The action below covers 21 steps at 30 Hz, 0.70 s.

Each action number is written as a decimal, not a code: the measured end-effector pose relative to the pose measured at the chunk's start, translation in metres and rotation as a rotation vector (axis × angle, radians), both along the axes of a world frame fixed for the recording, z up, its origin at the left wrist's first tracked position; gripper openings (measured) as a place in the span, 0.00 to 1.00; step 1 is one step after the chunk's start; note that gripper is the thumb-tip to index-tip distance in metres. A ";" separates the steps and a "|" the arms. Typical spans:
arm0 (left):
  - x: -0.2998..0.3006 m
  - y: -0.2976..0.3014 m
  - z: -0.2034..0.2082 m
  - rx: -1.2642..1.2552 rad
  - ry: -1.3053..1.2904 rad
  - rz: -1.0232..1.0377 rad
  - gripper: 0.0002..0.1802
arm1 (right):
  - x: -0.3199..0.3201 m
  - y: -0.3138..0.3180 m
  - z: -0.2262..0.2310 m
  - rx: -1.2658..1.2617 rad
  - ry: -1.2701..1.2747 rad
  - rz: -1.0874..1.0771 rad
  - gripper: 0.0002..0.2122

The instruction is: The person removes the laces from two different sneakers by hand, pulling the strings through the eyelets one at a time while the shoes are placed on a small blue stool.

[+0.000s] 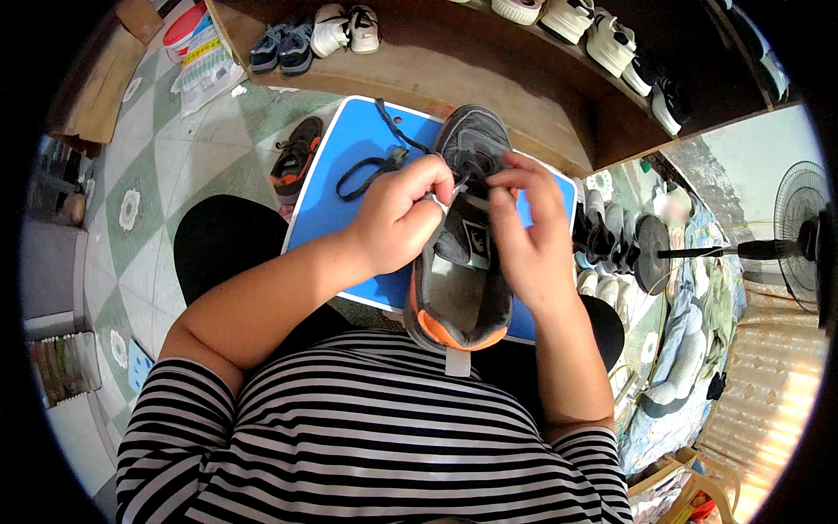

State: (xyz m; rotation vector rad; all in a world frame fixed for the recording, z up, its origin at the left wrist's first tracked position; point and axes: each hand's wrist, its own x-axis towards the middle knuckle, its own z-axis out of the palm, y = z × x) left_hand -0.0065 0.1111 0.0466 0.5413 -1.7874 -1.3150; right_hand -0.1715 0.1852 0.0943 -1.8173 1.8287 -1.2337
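A dark grey shoe [471, 127] with orange trim lies in front of me, toe pointing away and heel toward my body. My left hand [397, 210] is closed in a pinch at the left side of its lacing, on what looks like the end of a shoelace. A loose dark lace [360, 179] curls over the blue board [319, 214] beside that hand. My right hand [531, 231] grips the shoe's right side, fingertips and thumb at the eyelets. The shoe's tongue stands up between my hands. Exactly what the left fingertips press on is partly hidden.
A similar dark shoe with orange trim [297, 157] stands on the tiled floor left of the board. Beyond the board runs a wooden shoe rack [419, 65] with several shoes. More shoes, a standing fan [799, 240] and piled cloth [690, 341] are at the right.
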 end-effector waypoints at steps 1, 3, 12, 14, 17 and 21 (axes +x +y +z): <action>-0.002 0.001 -0.003 0.005 0.049 0.006 0.05 | 0.004 -0.001 0.000 0.057 0.133 0.003 0.09; -0.005 0.001 -0.003 0.014 0.084 0.002 0.05 | 0.006 -0.002 -0.006 0.055 0.354 0.007 0.09; -0.002 0.003 0.001 -0.001 0.045 -0.004 0.06 | -0.021 -0.006 -0.015 -0.249 -0.388 -0.206 0.04; 0.003 0.003 0.000 0.055 -0.026 -0.050 0.06 | -0.017 -0.006 -0.013 -0.200 -0.203 -0.133 0.05; 0.005 0.003 0.002 0.093 -0.055 -0.083 0.06 | -0.005 -0.006 -0.010 -0.104 0.085 0.047 0.08; 0.003 0.003 0.003 0.071 -0.039 -0.084 0.06 | 0.001 -0.005 -0.013 -0.057 0.206 0.081 0.06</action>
